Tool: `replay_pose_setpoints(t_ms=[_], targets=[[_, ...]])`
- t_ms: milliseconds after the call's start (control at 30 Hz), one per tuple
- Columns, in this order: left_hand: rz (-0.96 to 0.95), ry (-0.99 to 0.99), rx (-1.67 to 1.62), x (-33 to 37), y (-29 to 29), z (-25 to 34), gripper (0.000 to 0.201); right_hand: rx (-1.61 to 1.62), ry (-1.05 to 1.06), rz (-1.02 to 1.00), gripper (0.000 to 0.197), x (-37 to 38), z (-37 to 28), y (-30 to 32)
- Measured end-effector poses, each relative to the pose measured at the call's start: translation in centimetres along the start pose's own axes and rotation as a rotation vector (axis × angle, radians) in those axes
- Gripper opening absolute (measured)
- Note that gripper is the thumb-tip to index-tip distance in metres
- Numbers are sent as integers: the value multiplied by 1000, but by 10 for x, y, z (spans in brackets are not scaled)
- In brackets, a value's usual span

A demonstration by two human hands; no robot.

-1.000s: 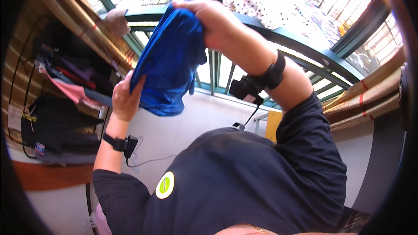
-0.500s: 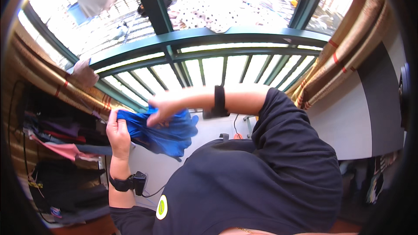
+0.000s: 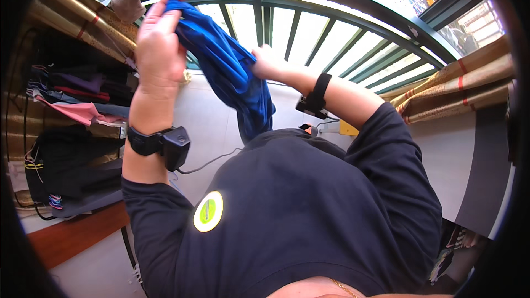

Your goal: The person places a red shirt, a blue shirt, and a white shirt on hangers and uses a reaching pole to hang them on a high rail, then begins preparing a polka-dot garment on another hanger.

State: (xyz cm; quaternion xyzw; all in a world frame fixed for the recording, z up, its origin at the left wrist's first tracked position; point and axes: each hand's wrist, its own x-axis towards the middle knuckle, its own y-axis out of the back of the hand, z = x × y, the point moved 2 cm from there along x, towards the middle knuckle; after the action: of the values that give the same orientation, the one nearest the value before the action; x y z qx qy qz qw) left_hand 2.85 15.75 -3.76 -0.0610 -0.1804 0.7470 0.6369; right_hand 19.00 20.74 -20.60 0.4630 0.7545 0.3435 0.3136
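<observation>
- One blue cloth (image 3: pixel 222 59) hangs slanting.
- Left hand (image 3: pixel 159 44): narrow grip, holding its top end.
- Right hand (image 3: pixel 269 66), slightly blurred: grip closed on its side edge.

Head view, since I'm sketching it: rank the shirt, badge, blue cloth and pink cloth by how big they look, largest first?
1. Shirt
2. Blue cloth
3. Badge and pink cloth: too alike to rank

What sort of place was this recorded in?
Probably a room in a home, perhaps a bedroom: patterned gold curtains frame a window with green railings, and assorted clothes are kept along the left side.
</observation>
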Motion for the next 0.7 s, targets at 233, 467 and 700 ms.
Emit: replay_pose_setpoints(t_ms=[233, 467, 700], targets=[[100, 57, 64, 25, 100, -3, 29, 131, -310, -496, 29, -13, 6, 67], [6, 144, 757, 34, 134, -49, 23, 242, -31, 69, 22, 4, 1, 147], [37, 218, 580, 38, 115, -45, 24, 159, -3, 65, 20, 14, 12, 159]])
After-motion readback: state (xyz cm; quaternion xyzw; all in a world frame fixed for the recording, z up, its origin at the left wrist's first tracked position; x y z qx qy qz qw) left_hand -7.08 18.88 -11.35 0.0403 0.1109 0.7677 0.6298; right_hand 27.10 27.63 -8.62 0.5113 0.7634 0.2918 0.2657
